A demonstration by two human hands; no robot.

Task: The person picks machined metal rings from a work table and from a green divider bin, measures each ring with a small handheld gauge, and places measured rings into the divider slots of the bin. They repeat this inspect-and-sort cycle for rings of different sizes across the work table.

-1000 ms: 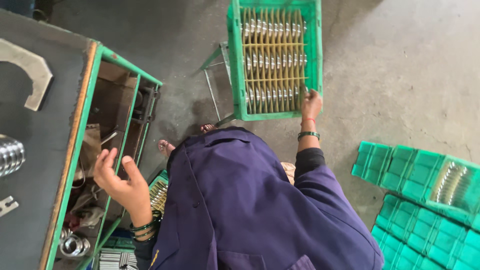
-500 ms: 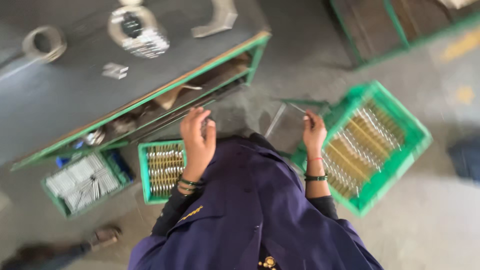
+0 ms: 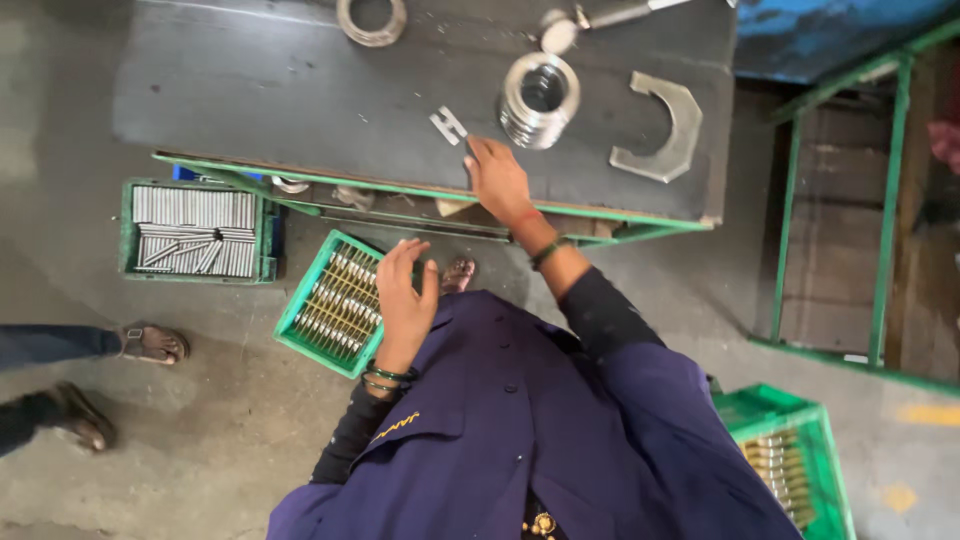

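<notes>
Right hand flat on dark surface, fingers loosely spread, empty; small flat metal bracket just beside fingertips. Left hand open midair.

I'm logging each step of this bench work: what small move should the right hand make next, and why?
Probably a short reach forward to pinch the small flat metal piece. The right hand rests on the dark bench top with fingertips just beside it and looks empty, as does the raised left hand.

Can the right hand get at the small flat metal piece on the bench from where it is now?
Probably yes. The right hand rests on the bench edge, and the small flat metal piece lies just beyond its fingertips, with bare bench top between them.
</notes>
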